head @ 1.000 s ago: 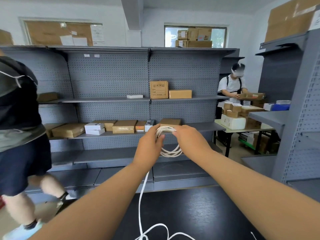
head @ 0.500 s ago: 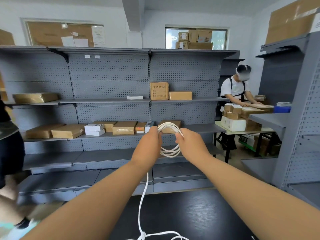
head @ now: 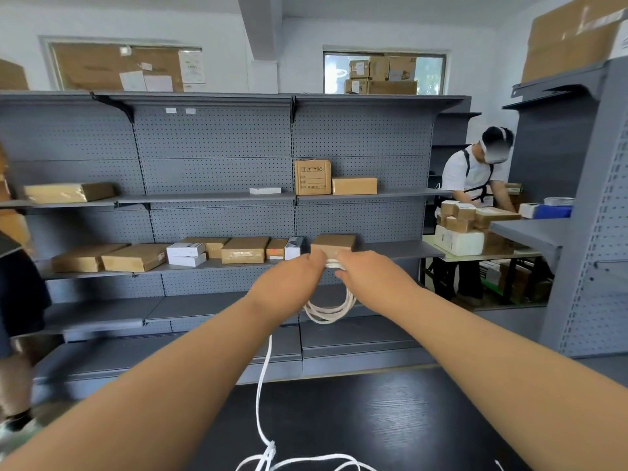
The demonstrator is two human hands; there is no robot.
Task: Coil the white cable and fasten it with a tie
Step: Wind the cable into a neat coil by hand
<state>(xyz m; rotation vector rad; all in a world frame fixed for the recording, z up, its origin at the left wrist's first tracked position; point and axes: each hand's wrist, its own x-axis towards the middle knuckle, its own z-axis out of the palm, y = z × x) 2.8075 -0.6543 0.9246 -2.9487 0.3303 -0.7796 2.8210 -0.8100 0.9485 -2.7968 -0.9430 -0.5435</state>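
Loops of the white cable point(head: 326, 316) hang as one coil between two hands; left hand point(head: 292, 283) and right hand point(head: 369, 279) each grip its top, side by side. One uncoiled tail runs straight down from under the left hand, the nearer one, to the black table point(head: 390, 419). Several turns, uncountable; no tie visible.

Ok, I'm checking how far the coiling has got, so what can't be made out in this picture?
Head view only:
Top of the white cable coil: covered by the left hand and right hand gripping it.
Loose tail: cut off by the bottom edge over the table, so remaining length unknown.
A tie: none visible; could be hidden in the hands.
Loop count: strands blur together.
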